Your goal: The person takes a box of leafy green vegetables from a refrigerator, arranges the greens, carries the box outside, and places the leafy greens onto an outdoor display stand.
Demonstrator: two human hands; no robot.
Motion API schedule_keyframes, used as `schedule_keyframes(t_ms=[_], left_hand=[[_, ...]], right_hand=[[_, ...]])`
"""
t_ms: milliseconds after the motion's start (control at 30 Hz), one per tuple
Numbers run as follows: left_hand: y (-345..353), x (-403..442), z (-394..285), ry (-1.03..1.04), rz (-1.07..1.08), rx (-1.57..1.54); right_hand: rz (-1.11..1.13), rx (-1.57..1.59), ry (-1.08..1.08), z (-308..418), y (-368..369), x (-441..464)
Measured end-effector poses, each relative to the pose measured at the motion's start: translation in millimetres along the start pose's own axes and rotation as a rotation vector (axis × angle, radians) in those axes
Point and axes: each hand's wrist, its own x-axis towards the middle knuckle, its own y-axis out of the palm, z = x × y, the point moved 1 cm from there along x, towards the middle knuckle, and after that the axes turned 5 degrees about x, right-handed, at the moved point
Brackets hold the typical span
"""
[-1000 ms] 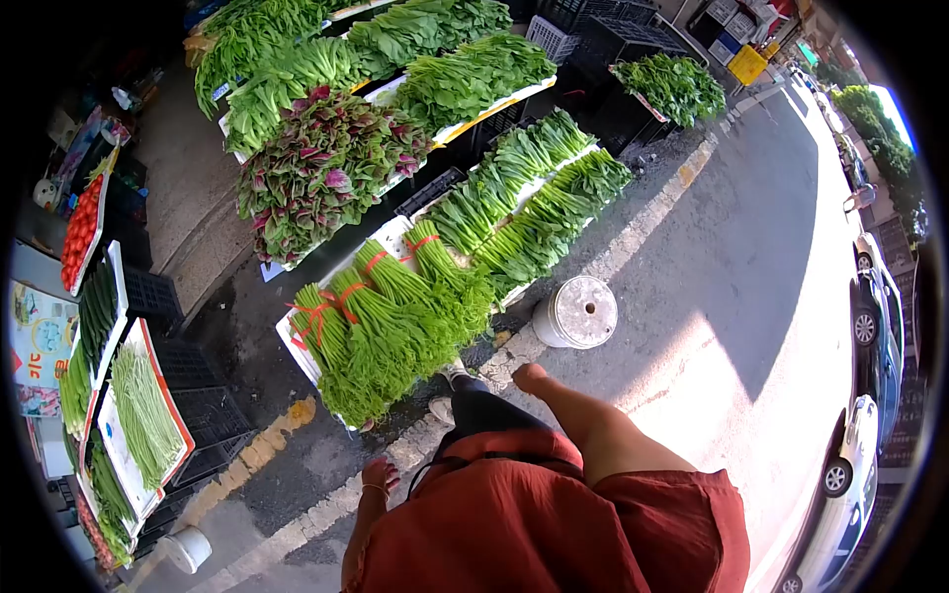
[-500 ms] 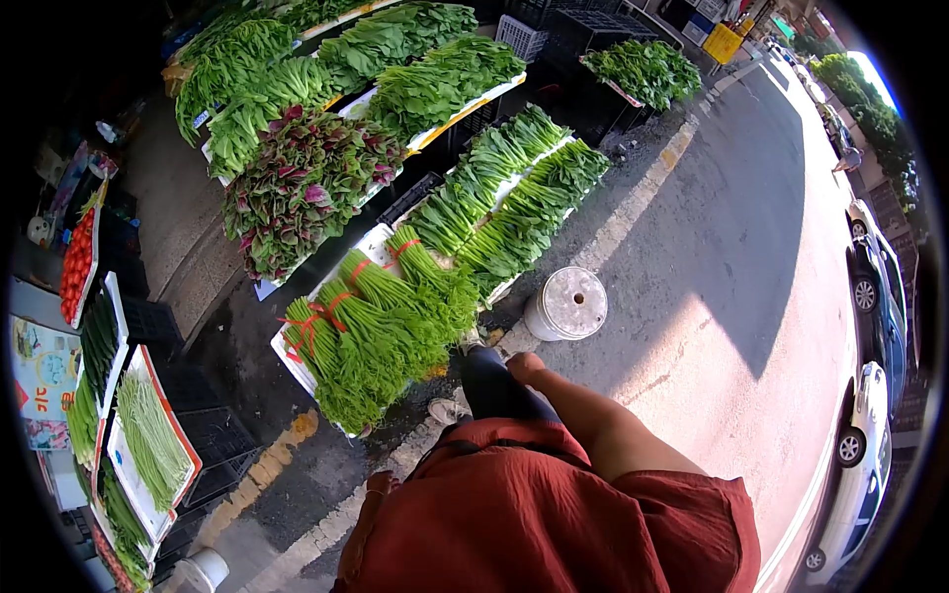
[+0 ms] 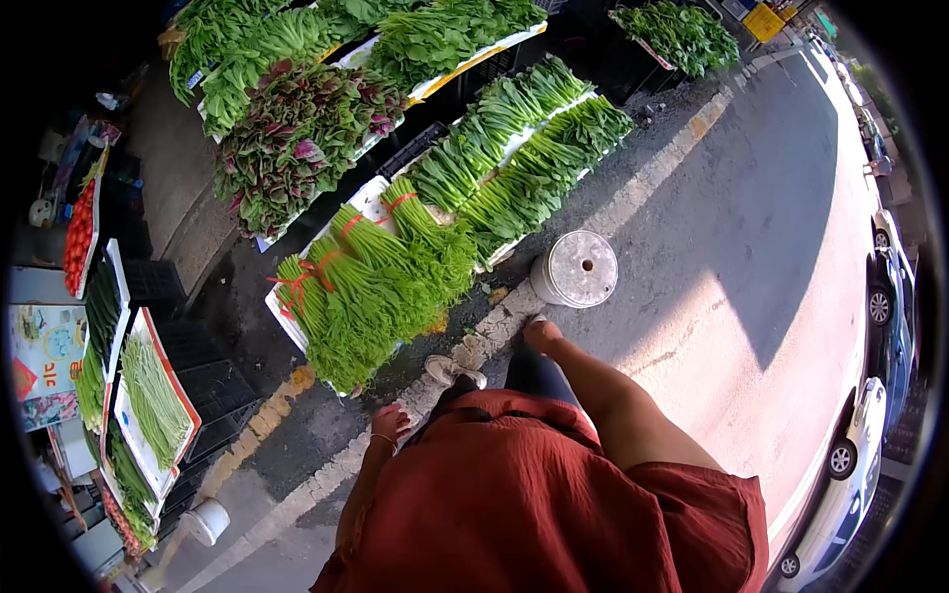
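Note:
My left hand [image 3: 390, 422] hangs at my side, below the tray of feathery greens, its fingers apart and nothing in it. My right hand [image 3: 541, 333] is lowered in front of me, just under a white lidded bucket [image 3: 580, 269]; its fingers are mostly hidden, so its grip cannot be made out. Nearest to both hands are green bundles [image 3: 371, 287] tied with red bands on a white tray. Leafy greens [image 3: 514, 158] lie in rows beyond them, and red-green leaves [image 3: 297, 148] are piled to the upper left.
Trays of long beans [image 3: 153, 400] and tomatoes [image 3: 80, 237] stand at the left, near black crates [image 3: 213, 400]. Another white bucket [image 3: 206, 522] is at the lower left. More greens [image 3: 677, 38] sit at the upper right. Parked cars [image 3: 850, 474] line the road's right side.
The tied bundles and the lidded bucket have shifted upward in view. My left hand has come back into clearer view, and my feet have changed position.

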Motion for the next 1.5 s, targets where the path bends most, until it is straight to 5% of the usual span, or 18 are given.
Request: schedule_keyframes(t_ms=[67, 100, 200, 367, 433, 467, 767, 900, 1167, 1500], left_hand=[[6, 4, 12, -0.067, 0.037, 0.188], [10, 0, 10, -0.102, 0.018, 0.231], [28, -16, -6, -0.166, -0.094, 0.27], [95, -23, -72, -0.097, -0.195, 0.317], [135, -16, -96, -0.004, -0.111, 0.326], [155, -10, -108, 0.049, -0.048, 0.322], [361, -47, -201, 0.228, 0.25, 0.61], [371, -32, -207, 0.218, 0.18, 0.718], [357, -7, -210, 0.288, 0.046, 0.425], [356, -1, -216, 0.357, -0.028, 0.231]], right_hand=[[-0.252, 1.16, 0.6, 2, -19, -3], [-0.298, 1.301, 0.476, -3, -15, -2], [-0.301, 1.361, 0.406, -27, -1, -11], [-0.167, 1.53, 0.784, -115, 70, -52], [-0.259, 1.315, 0.797, -156, 102, -76], [-0.121, 1.25, 0.861, -174, 92, -97], [-0.352, 1.844, 1.082, -257, 127, -157], [-0.346, 1.972, 1.111, -245, 121, -170], [-0.17, 1.968, 1.077, -215, 139, -183], [-0.221, 1.809, 1.08, -299, 98, -179]])
